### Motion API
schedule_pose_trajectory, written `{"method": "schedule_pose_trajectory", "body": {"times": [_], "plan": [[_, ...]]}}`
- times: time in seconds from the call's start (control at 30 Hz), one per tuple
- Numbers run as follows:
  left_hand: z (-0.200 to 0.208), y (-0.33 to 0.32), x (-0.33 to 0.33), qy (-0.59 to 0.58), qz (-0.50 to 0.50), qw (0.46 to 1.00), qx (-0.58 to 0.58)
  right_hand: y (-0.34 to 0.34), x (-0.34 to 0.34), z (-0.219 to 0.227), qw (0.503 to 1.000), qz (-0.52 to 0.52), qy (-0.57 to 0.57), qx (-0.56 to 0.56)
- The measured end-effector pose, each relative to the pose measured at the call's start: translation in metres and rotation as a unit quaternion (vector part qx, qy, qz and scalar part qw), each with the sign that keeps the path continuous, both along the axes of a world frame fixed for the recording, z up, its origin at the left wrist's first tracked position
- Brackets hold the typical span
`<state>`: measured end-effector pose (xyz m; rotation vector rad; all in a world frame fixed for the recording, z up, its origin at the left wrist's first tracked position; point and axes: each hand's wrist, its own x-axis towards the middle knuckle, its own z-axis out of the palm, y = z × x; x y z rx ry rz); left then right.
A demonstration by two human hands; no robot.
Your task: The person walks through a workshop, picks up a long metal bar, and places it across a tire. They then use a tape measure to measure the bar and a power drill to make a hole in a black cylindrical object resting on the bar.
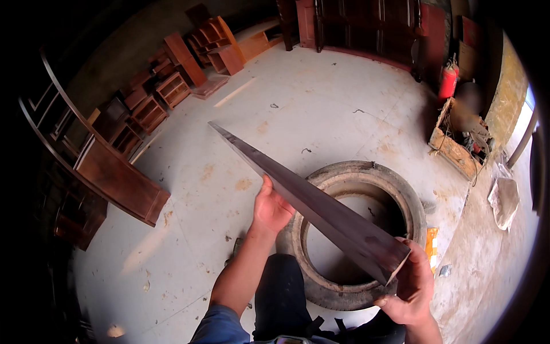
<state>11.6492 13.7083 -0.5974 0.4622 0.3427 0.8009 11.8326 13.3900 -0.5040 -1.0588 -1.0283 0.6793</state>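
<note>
In mid-air at the centre, a long wooden beam (323, 209) is held slantwise, its near end low on the right and its far end pointed up and left over the floor (189, 229). By its look it may be judged stiff and fairly heavy, not easily broken, though its corners could be chipped. Its smooth faces might prove a little slippery. A hold is best taken from beneath, with the hands set well apart so that the long end is balanced. The left hand (274, 209) is clamped on the beam near its middle, thumb at the near side and fingers underneath. At the near end the right hand (409, 289) is spread, its fingers set against the end and its thumb kept apart from it; how firmly it is pressed cannot be told.

The beam is coloured dark brown, with flat faces met along a straight edge, a paler cut end and some dark marks towards the far tip. Below it a worn tyre (344, 299) is laid flat, with an orange packet (432, 247) just beside it. Farther off, a wooden crate (452, 153) and a red fire extinguisher (449, 81) are seen.
</note>
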Motion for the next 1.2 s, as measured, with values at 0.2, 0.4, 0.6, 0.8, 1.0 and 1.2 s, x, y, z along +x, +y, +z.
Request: {"method": "schedule_pose_trajectory", "body": {"times": [0.2,0.4,0.6,0.8,1.0,1.2], "plan": [[-0.071,-0.029,0.024,0.09,-0.021,0.994,-0.061,-0.016,0.005,-0.066,0.976,-0.125,0.051,-0.169],[-0.098,-0.065,0.055,0.13,-0.018,0.976,-0.173,-0.059,0.033,-0.131,0.965,-0.133,-0.054,-0.22],[-0.122,-0.128,0.104,0.146,-0.114,0.97,-0.159,-0.131,0.089,-0.143,0.926,-0.188,-0.18,-0.273],[-0.166,-0.204,0.144,0.165,-0.255,0.935,-0.185,-0.218,0.144,-0.154,0.864,-0.224,-0.27,-0.36],[-0.149,-0.213,0.143,0.216,-0.442,0.866,-0.084,-0.242,0.167,-0.111,0.813,-0.227,-0.274,-0.46],[-0.094,-0.169,0.11,0.41,-0.267,0.708,0.508,-0.248,0.169,-0.11,0.819,-0.234,-0.267,-0.451]]}}
